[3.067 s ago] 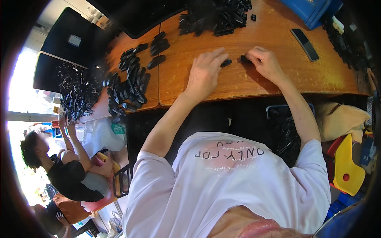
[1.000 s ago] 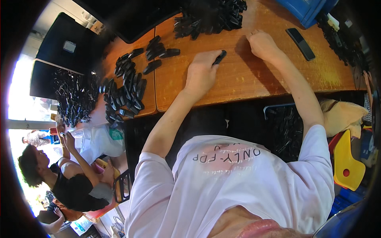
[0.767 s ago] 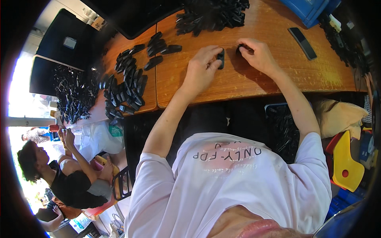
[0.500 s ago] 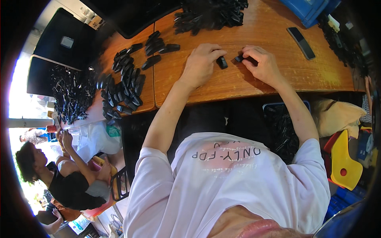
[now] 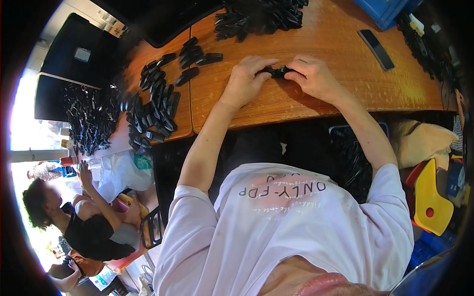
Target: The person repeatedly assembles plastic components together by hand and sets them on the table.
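Observation:
Above the wooden table (image 5: pixel 232 111), my left hand (image 5: pixel 245 80) and my right hand (image 5: pixel 314 78) meet over small black plastic parts (image 5: pixel 277 72). My left fingers pinch one part from the left, and the fingers of my right hand close on a piece at its right end. The two pieces touch or nearly touch; whether they are joined cannot be made out. Left of my hands lies a loose group of black oblong plastic pieces (image 5: pixel 187 76). A large heap of similar black pieces (image 5: pixel 256 19) sits beyond them at the far side.
A dark phone (image 5: pixel 376 50) lies right of my hands, and a blue bin (image 5: pixel 382 12) stands at the far right. More black parts (image 5: pixel 91 118) are piled at the left, near a seated person (image 5: pixel 84 217). Below the table edge is a container of black parts (image 5: pixel 348 160).
My right hand has moved left with its piece, up to the part in my left hand. The formerly separate pieces are now together between my fingers.

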A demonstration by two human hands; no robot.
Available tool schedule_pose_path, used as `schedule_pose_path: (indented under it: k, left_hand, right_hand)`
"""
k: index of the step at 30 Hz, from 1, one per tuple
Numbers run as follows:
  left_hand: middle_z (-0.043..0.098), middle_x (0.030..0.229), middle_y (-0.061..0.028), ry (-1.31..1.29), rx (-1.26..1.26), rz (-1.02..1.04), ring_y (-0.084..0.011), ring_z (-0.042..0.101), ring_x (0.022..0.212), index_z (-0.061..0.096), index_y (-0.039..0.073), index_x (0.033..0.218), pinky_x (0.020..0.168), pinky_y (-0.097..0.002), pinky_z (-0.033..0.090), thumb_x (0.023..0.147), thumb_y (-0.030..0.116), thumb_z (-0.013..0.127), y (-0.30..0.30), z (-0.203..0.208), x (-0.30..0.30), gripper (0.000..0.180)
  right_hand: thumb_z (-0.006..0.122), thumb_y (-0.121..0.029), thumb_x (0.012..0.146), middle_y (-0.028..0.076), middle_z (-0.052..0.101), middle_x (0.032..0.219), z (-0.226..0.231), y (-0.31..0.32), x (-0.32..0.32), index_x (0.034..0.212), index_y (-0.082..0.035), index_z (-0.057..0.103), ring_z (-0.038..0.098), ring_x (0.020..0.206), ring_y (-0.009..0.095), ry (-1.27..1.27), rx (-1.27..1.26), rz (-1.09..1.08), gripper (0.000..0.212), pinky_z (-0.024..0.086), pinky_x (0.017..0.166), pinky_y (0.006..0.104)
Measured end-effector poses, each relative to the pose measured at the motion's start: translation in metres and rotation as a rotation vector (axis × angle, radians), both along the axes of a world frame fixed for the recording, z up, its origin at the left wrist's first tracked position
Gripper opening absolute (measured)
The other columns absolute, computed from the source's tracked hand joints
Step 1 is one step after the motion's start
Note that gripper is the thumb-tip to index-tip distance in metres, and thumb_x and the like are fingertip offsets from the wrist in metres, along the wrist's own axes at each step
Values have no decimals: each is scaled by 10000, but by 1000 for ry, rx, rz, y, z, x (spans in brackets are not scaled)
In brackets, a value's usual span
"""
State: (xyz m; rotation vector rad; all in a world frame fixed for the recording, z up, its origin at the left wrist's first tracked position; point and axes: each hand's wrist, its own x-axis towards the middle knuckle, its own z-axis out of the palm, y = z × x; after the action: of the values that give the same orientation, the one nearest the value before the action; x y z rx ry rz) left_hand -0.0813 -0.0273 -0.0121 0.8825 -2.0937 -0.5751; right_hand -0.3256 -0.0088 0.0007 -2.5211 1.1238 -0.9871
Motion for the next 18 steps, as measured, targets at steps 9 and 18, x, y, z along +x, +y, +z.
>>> schedule_pose_path:
  k: [9,18]
  left_hand:
    - [761,1129,-132,36,125,-18,-254,733,1016,747,65,1269,920,-358,584,854,-26,762,-1,2,-4,425]
    - [741,1068,-123,-122,-149,155,-344,663,1068,739,62,1216,959,-452,499,854,-7,707,4,10,15,370]
  right_hand:
    - [775,-93,846,153,659,896,3,-10,-7,876,-17,692,642,870,380,130,-2,28,117,517,743,476]
    - [757,-173,917,125,712,1019,-6,-48,1,997,-29,742,677,976,372,-69,169,100,166,545,831,466]
